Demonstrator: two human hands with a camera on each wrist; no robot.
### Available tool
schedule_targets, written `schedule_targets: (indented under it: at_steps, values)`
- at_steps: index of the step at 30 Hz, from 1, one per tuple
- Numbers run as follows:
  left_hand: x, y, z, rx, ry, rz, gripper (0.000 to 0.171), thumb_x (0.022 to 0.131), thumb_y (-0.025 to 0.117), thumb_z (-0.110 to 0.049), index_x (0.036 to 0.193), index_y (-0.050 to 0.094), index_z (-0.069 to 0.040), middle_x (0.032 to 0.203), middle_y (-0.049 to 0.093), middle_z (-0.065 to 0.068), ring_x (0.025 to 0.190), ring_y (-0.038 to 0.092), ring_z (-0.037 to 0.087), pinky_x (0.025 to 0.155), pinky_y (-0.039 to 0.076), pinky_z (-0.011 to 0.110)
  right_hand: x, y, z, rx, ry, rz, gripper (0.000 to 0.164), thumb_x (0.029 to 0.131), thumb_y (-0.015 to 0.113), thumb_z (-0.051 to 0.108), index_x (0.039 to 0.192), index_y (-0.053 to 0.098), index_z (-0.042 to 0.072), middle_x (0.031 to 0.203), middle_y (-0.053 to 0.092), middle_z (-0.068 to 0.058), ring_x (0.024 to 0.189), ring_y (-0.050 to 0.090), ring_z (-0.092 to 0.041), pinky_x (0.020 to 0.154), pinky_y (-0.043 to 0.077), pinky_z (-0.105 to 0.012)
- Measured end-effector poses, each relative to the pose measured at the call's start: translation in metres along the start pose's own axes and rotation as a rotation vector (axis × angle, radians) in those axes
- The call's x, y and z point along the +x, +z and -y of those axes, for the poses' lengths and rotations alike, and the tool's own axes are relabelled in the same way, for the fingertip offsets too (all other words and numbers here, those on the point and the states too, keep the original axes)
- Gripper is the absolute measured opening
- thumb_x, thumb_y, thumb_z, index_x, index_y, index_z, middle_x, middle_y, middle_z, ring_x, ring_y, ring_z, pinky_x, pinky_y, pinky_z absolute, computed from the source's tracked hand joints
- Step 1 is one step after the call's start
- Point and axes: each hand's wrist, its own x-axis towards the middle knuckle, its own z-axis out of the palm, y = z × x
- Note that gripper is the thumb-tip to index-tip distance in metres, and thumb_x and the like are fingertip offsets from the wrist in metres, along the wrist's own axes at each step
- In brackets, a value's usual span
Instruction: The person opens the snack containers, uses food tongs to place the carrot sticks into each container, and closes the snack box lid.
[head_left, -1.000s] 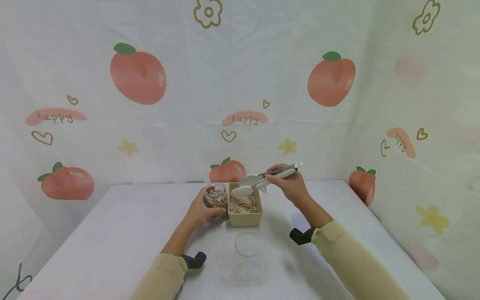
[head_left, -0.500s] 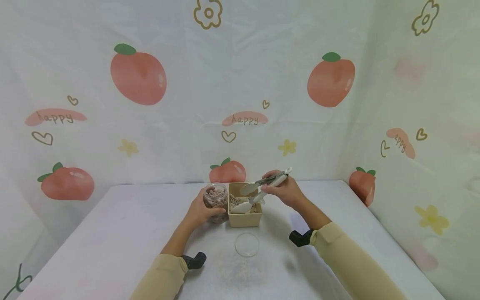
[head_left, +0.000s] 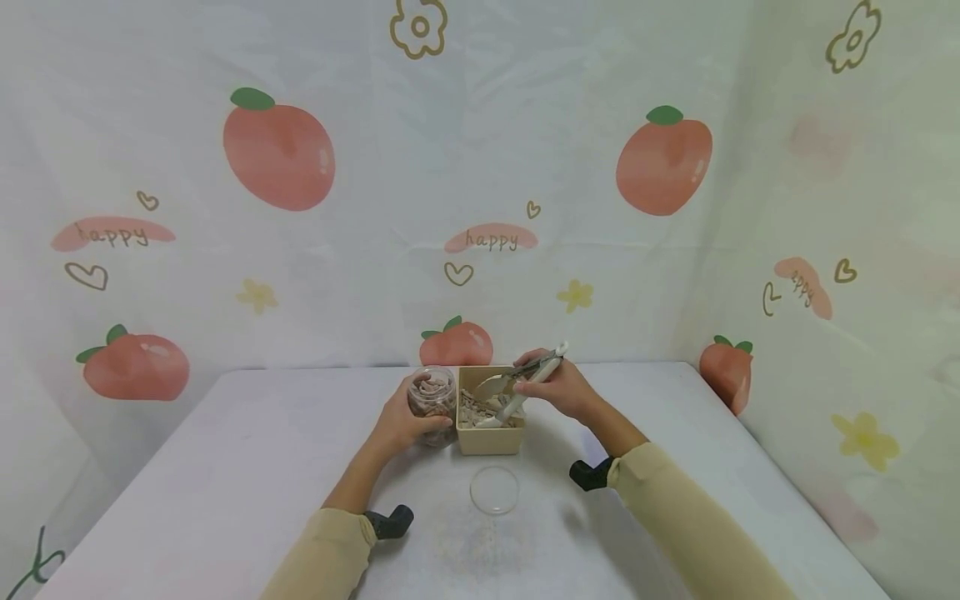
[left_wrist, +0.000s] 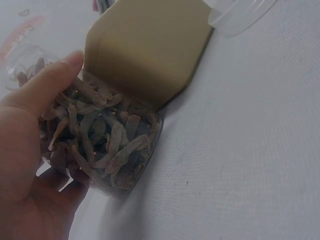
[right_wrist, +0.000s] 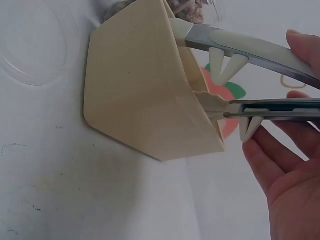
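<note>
Lower centre, head view: tongs [head_left: 516, 405] lowered deeper into box [head_left: 490, 442] — pieces [head_left: 468, 410] look within reach. Right hand [head_left: 564, 392] grips tongs — left hand [head_left: 397, 422] grips jar [head_left: 435, 408].

Long pale-yellow sleeves [head_left: 690, 529], plain cuffs [head_left: 632, 471], black angled wrist pieces [head_left: 591, 475], bare fingers [right_wrist: 262, 162]

A white-topped table [head_left: 255, 467] is standing against pale sheeting [head_left: 390, 150]. Behind the table, the sheeting is showing red-pink fruits [head_left: 279, 157] with green leaves [head_left: 252, 98], brown heart outlines [head_left: 447, 273], yellow flowers [head_left: 574, 295] and the word "happy" [head_left: 491, 240]. Right of the table, a side wall [head_left: 900, 208] of sheeting is repeating such prints. Soft light is falling over the table, casting blurred shadows [head_left: 618, 542] on it.
</note>
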Motion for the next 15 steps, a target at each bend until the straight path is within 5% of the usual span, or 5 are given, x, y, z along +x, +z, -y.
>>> schedule_targets:
  at_steps: [8, 15]
  values:
    - [0.001, 0.0, 0.001, 0.007, -0.003, 0.0, 0.093, 0.068, 0.09, -0.029, 0.144, 0.038, -0.013, 0.135, 0.05, 0.018, 0.124, 0.047, 0.035, 0.101, 0.037, 0.053, -0.009, 0.005, 0.012, -0.048, -0.037, -0.097, 0.04, 0.083, 0.074, 0.003, 0.118, 0.058, -0.009, 0.11, 0.063, -0.029, 0.092, 0.06, -0.017, 0.08, 0.048, -0.032]
    - [0.0, 0.0, 0.001, 0.011, -0.003, -0.002, 0.093, 0.068, 0.09, -0.029, 0.144, 0.038, -0.012, 0.136, 0.049, 0.018, 0.126, 0.046, 0.036, 0.102, 0.036, 0.053, -0.009, 0.011, 0.002, 0.091, -0.037, -0.129, 0.038, 0.084, 0.072, -0.003, 0.117, 0.055, -0.014, 0.109, 0.058, -0.037, 0.084, 0.06, -0.012, 0.074, 0.05, -0.023]
